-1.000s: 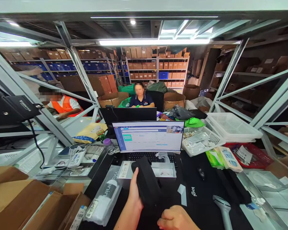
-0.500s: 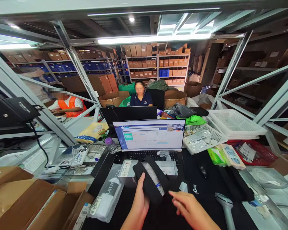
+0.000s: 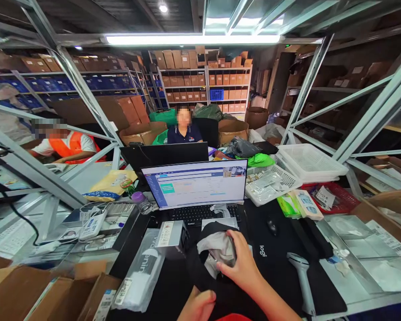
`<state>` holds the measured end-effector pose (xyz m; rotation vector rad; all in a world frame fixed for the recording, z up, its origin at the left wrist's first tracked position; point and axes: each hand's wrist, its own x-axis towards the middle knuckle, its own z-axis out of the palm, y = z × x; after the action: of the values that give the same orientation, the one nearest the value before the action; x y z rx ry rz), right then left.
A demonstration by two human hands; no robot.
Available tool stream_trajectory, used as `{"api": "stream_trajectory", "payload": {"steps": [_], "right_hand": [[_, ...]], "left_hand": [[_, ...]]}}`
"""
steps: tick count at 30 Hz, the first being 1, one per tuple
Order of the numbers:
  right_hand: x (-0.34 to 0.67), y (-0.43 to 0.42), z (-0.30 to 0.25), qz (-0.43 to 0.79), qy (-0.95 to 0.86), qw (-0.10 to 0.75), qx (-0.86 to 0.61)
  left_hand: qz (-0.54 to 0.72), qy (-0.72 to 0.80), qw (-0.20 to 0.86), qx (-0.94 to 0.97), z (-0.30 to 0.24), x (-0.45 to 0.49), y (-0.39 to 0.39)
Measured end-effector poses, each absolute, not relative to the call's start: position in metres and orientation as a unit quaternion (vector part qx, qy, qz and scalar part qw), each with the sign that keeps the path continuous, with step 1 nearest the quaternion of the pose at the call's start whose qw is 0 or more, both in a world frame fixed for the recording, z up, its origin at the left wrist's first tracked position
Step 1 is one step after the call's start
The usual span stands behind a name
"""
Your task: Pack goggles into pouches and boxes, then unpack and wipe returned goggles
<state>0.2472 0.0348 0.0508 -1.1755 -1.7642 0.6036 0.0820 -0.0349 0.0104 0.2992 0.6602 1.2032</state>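
Note:
My right hand (image 3: pixel 242 263) grips the right side of a black, soft-looking item with a grey inside (image 3: pixel 217 247), thumb below and fingers at its upper edge. The item's opening faces me, and its exact kind is unclear. Lower down, my left hand (image 3: pixel 198 305) is closed, its fingers curled at the bottom edge of the view; whether anything is in it is hidden. A grey box with a white label (image 3: pixel 172 238) stands left of the item. Just behind the item, an open white box (image 3: pixel 232 221) is partly covered.
A plastic-wrapped package (image 3: pixel 138 272) lies to the left, beside cardboard boxes (image 3: pixel 63 294). The monitor (image 3: pixel 195 185) and keyboard (image 3: pixel 190 216) are ahead. On the right are a mouse (image 3: pixel 272 226), a barcode scanner (image 3: pixel 302 276) and white baskets (image 3: pixel 310 160). Two people sit beyond the desk.
My left hand has let go of the black item and dropped toward me. My right hand has taken hold of it. The item has turned, showing more grey; the view has shifted right.

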Motion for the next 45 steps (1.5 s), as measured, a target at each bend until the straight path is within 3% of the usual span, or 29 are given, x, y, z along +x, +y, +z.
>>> {"api": "stream_trajectory", "payload": {"steps": [11, 16, 22, 26, 29, 32, 37, 45], "right_hand": [[0.227, 0.028, 0.063, 0.166, -0.773, 0.263, -0.553], [0.233, 0.032, 0.053, 0.324, -0.719, 0.374, -0.488], [0.248, 0.039, 0.044, 0.618, -0.406, 0.546, -0.393], [0.269, 0.049, 0.041, 0.645, -0.208, 0.635, -0.37], [0.295, 0.058, 0.033, 0.632, -0.127, 0.657, -0.39], [0.317, 0.064, 0.012, 0.628, -0.148, 0.625, -0.44], [0.313, 0.055, -0.036, 0.509, -0.448, 0.463, -0.571], [0.256, 0.046, -0.07, 0.413, -0.643, 0.291, -0.576]], "left_hand": [[0.575, 0.383, 0.702, 0.173, 0.018, 0.083, -0.03], [0.573, 0.412, 0.699, 0.119, 0.008, 0.077, -0.03], [0.579, 0.383, 0.717, 0.056, -0.003, 0.073, -0.035], [0.582, 0.386, 0.715, 0.022, -0.008, 0.065, -0.04], [0.582, 0.368, 0.724, -0.034, -0.005, 0.057, -0.038], [0.584, 0.369, 0.718, -0.088, -0.003, 0.049, -0.036], [0.604, 0.365, 0.698, -0.119, 0.001, 0.036, -0.041], [0.627, 0.31, 0.698, -0.153, 0.016, 0.023, -0.044]]}}
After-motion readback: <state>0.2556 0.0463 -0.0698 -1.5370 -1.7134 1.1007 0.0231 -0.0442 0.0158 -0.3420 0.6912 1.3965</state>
